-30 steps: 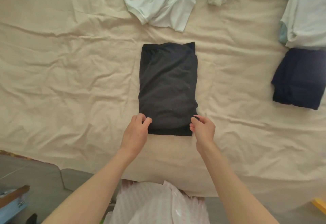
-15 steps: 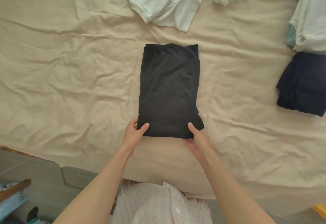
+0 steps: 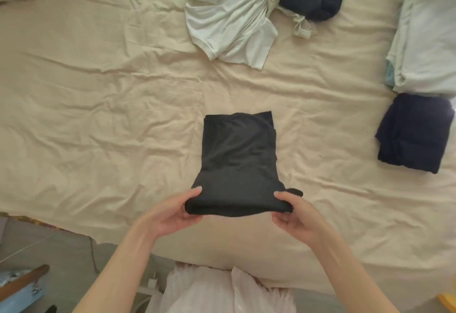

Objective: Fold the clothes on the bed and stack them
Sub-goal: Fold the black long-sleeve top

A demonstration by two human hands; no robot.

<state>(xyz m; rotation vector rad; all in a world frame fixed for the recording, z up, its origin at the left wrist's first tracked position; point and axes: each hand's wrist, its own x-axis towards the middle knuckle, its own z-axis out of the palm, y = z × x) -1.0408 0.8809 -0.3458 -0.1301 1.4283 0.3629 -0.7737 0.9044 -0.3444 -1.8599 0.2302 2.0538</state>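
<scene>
While the black garment (image 3: 238, 164) lies mid-bed (image 3: 98, 115), long axis running away from the person, left hand (image 3: 172, 211) and right hand (image 3: 299, 214) each pinch a near corner, lifted. Folded navy piece (image 3: 414, 135) sits well right, nearer the right hand.

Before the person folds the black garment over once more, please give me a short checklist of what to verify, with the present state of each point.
1. Left hand grips the near left corner of the black garment: ok.
2. Right hand grips the near right corner: ok.
3. Near edge lifted off the bed sheet: ok.
4. Far edge lies flat and square: ok.
5. No loose part sticks out: not ok, a small flap shows beside the right thumb.
6. Room on the folded navy garment at the right for stacking: ok.
</scene>
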